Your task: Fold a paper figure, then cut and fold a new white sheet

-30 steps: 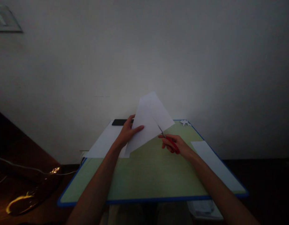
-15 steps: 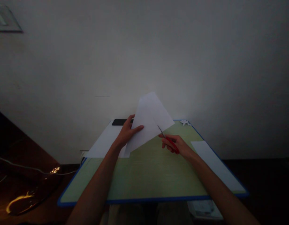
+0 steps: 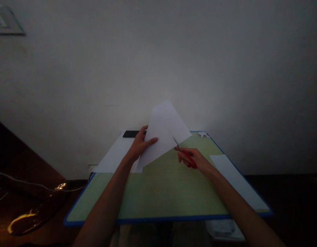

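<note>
Red scissors (image 3: 185, 153) — at white paper (image 3: 166, 127)

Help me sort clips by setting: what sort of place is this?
Probably an indoor room, perhaps at home: a blue-edged table set by a plain wall, with white paper lying on it.

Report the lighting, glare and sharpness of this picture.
Head view: dim overall, the wall palest near its middle, the lower right sinking to near black; head view: yellow glare at lower left on a glossy dark surface; head view: slightly soft throughout, though the red-handled scissors stand out against the white paper sheet.
</note>
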A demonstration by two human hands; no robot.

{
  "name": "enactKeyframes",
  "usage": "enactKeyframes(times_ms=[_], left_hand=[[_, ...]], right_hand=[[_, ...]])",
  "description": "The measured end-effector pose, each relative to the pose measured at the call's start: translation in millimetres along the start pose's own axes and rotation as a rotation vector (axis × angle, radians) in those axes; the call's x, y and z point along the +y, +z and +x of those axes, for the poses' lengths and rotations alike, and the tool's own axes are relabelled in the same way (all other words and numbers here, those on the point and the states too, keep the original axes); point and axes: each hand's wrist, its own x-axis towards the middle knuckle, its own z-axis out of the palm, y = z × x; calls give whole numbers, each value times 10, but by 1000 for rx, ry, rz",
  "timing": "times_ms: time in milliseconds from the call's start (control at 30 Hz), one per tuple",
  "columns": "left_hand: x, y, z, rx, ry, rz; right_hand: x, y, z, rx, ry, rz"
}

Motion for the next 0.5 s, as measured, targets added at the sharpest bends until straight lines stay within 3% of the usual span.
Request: enactKeyframes(times_ms=[500], left_hand=[[-2, -7, 4, -5, 1, -10]], right_hand=[[90, -17, 22, -14, -16, 0]])
